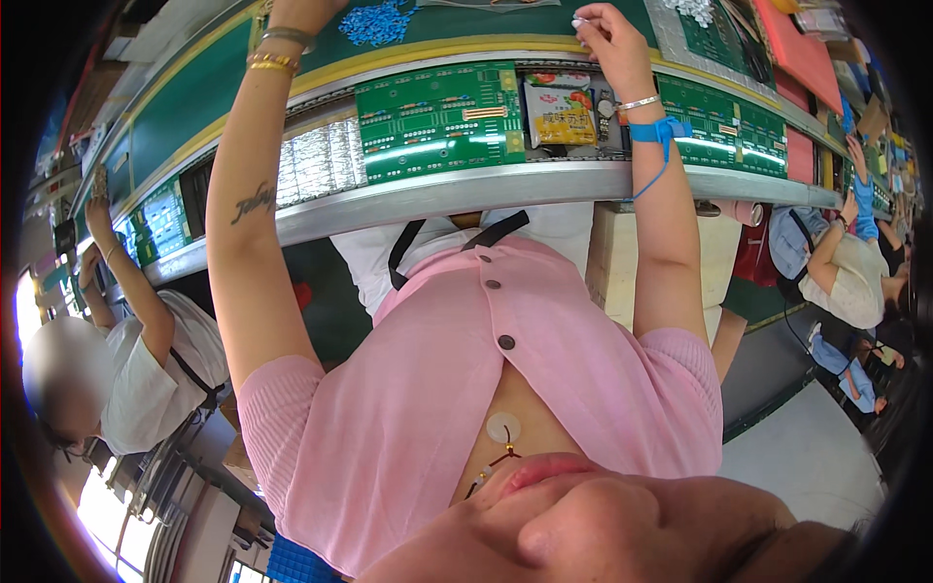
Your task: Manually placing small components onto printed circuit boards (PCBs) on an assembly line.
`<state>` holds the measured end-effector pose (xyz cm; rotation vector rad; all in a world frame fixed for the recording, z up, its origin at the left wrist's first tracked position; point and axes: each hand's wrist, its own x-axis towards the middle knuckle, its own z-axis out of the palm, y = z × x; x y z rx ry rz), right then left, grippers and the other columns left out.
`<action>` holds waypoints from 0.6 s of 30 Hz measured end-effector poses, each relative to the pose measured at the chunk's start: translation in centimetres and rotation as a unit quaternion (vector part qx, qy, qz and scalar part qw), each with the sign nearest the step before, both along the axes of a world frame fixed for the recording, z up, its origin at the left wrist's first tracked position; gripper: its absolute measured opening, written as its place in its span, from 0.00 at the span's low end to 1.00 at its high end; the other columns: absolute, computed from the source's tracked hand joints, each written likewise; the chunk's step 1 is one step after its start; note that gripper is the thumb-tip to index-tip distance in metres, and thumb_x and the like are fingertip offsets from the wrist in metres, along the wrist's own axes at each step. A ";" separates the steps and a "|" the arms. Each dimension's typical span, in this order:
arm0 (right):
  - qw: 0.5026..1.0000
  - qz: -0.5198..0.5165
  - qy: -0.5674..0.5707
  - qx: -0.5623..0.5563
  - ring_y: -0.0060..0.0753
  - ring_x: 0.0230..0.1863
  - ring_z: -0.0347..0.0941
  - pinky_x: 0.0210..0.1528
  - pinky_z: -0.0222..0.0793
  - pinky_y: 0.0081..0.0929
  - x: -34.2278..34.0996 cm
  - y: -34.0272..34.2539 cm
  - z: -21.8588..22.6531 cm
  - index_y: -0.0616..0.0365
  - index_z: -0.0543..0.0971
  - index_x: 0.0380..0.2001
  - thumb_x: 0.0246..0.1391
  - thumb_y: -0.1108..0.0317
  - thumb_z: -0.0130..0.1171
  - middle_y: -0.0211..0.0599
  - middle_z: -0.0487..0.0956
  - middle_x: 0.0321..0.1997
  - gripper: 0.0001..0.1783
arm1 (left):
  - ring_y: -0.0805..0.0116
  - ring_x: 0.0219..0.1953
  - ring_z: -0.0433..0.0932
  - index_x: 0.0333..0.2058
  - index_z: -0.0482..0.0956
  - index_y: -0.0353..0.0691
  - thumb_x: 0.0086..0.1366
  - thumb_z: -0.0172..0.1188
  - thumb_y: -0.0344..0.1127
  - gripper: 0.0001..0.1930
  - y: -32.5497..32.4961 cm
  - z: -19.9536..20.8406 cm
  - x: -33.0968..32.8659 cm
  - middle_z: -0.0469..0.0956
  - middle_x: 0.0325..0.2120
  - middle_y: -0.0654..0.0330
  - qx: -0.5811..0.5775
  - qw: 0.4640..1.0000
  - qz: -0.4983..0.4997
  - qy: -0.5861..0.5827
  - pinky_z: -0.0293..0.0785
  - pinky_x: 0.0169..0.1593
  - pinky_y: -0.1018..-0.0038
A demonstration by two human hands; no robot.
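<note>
Nearest me a silver metal rail (466,191) crosses in front of my waist, and just past it lie a green circuit board (418,136), a yellow food packet (562,119) and, right of my wrist, a second green circuit board (700,107). Beyond them, my right grip (617,41) seems to pinch a small white part (577,21) between thumb and forefinger, while my left grip (303,14) is cut by the upper edge, so I cannot tell how its fingers stand. Beside that hand, blue components (377,23) lie heaped on the green table (452,23).
</note>
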<state>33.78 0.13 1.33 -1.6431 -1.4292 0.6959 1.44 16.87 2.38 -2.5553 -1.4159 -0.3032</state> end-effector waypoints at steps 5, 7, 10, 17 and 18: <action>1.000 0.009 0.019 0.023 0.20 0.22 0.71 0.24 0.66 0.18 0.0 -0.4 0.2 0.61 0.73 0.32 0.54 0.72 0.53 0.31 0.74 0.21 0.04 | 0.68 0.28 0.77 0.34 0.80 0.44 0.56 0.60 0.33 0.07 -7.7 2.1 3.0 0.78 0.26 0.63 -0.213 0.928 -0.036 -0.303 0.72 0.33 0.77; 1.000 0.010 0.024 0.005 0.22 0.23 0.72 0.25 0.66 0.19 -0.1 -0.4 0.8 0.62 0.73 0.31 0.53 0.72 0.53 0.32 0.74 0.21 0.04 | 0.63 0.26 0.78 0.31 0.81 0.45 0.53 0.60 0.33 0.06 -11.6 2.2 4.6 0.79 0.24 0.59 -0.170 0.922 -0.155 -0.312 0.74 0.32 0.74; 0.998 0.028 -0.013 0.053 0.28 0.24 0.73 0.27 0.67 0.23 -0.3 -0.4 1.1 0.61 0.74 0.31 0.52 0.71 0.54 0.34 0.74 0.21 0.05 | 0.67 0.25 0.79 0.31 0.81 0.43 0.52 0.62 0.33 0.06 -15.4 1.4 6.7 0.79 0.23 0.59 -0.210 0.898 -0.186 -0.338 0.74 0.31 0.75; 0.993 0.017 -0.038 0.113 0.33 0.25 0.74 0.28 0.67 0.25 0.2 -0.4 0.6 0.61 0.74 0.31 0.51 0.71 0.56 0.39 0.76 0.23 0.05 | 0.74 0.26 0.80 0.31 0.79 0.36 0.51 0.64 0.32 0.09 -17.6 -0.3 10.0 0.80 0.24 0.60 -0.370 0.875 -0.028 -0.309 0.74 0.32 0.80; 0.993 0.019 -0.046 0.109 0.34 0.25 0.74 0.28 0.67 0.25 0.3 -0.4 0.7 0.61 0.74 0.31 0.51 0.71 0.56 0.39 0.75 0.23 0.06 | 0.75 0.27 0.80 0.32 0.79 0.35 0.51 0.64 0.32 0.10 -17.7 -0.5 10.2 0.80 0.24 0.60 -0.366 0.875 -0.027 -0.317 0.74 0.32 0.81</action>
